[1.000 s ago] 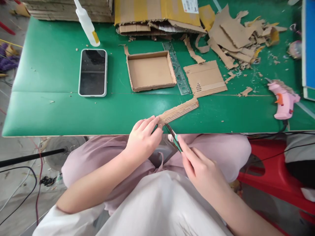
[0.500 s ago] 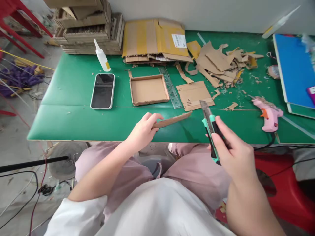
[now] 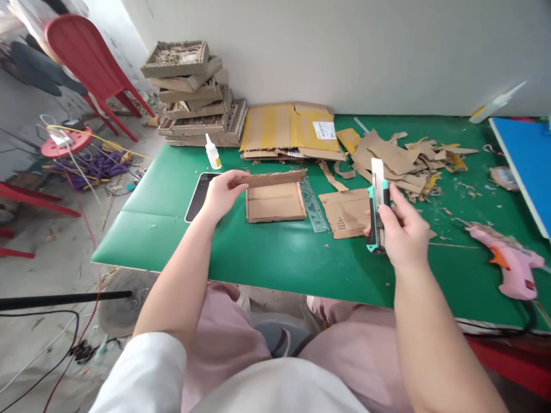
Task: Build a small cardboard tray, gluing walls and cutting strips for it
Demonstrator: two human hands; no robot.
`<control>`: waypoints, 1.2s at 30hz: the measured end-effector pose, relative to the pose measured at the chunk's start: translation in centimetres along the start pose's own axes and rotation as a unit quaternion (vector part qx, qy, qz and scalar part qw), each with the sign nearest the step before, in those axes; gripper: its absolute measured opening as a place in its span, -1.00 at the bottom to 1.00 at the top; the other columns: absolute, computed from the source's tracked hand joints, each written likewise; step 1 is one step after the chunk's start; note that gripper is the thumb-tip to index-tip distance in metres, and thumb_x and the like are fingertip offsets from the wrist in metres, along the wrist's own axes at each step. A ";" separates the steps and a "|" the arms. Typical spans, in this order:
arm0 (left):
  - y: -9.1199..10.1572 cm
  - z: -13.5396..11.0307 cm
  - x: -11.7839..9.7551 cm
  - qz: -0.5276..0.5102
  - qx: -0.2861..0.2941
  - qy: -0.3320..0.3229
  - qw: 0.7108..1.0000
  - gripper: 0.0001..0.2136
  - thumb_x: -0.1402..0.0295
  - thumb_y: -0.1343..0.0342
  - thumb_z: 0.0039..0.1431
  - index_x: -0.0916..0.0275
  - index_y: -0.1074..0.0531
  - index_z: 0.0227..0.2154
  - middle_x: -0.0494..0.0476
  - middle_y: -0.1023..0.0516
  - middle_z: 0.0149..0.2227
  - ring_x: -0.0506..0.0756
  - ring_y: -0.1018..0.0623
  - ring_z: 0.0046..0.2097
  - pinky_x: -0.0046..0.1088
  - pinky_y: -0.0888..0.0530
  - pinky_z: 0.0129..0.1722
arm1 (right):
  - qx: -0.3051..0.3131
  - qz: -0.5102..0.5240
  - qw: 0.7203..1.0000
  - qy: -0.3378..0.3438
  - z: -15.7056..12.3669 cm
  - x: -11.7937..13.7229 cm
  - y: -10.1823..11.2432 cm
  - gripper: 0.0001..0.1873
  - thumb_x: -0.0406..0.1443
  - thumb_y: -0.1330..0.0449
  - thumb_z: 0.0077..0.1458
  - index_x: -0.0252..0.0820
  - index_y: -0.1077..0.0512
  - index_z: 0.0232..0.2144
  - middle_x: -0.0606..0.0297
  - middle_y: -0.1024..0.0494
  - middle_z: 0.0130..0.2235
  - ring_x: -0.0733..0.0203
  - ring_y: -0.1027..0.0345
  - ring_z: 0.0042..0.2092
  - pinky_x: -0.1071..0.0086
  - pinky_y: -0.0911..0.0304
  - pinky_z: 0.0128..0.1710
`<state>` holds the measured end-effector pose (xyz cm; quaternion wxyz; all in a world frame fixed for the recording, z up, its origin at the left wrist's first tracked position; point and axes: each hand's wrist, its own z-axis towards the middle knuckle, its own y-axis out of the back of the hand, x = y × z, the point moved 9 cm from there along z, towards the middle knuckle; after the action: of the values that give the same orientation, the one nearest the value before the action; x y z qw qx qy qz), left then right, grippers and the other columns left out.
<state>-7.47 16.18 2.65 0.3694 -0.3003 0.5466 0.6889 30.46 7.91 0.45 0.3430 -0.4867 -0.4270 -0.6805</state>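
Left hand point(image 3: 220, 195) lifts a cardboard strip point(image 3: 271, 178) over the tray point(image 3: 275, 202) (right hand point(image 3: 402, 229) grips a cutter point(image 3: 377, 206)).

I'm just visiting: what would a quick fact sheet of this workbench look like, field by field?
Left hand: holds a strip of cardboard over the tray's far edge
Right hand: grips a knife, blade out and pointing away
Table: green
Nearby: phone, glue bottle, ruler, glue gun, scraps
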 end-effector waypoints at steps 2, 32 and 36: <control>-0.4 0.5 1.3 0.009 0.015 0.010 1.000 -0.76 0.39 -0.15 -0.03 0.24 -0.50 -0.24 0.04 -0.56 -0.32 0.01 -0.47 -0.36 -0.39 -0.42 -0.23 | 0.013 0.027 0.998 -0.047 -0.2 -2.1 -0.2 -0.32 -0.10 -0.23 0.00 -0.06 -0.25 0.19 0.26 -0.61 -0.34 0.32 -0.34 -0.63 0.38 -0.34 -0.65; -1.6 2.0 1.7 0.072 0.006 -0.059 0.996 -0.52 0.58 -0.01 0.01 0.22 -0.42 0.04 0.12 -0.55 -0.02 0.09 -0.54 -0.02 -0.28 -0.46 0.05 | 0.061 -0.015 0.995 -0.072 -1.7 -1.5 -1.3 -0.44 -0.22 -0.19 0.07 -0.04 -0.31 0.15 0.20 -0.61 -0.35 0.31 -0.33 -0.61 0.37 -0.34 -0.62; -1.4 2.0 1.9 0.078 -0.008 -0.057 0.995 -0.54 0.57 -0.01 0.02 0.21 -0.42 0.03 0.11 -0.56 -0.04 0.08 -0.55 -0.06 -0.29 -0.47 0.03 | 0.071 -0.024 0.994 -0.074 -1.7 -1.5 -1.4 -0.43 -0.20 -0.18 0.07 -0.05 -0.31 0.16 0.18 -0.61 -0.33 0.29 -0.35 -0.60 0.34 -0.34 -0.61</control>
<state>-7.37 18.64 0.82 0.3428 -0.2203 0.5405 0.7361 28.97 6.99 -1.58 0.3280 -0.4997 -0.5102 -0.6184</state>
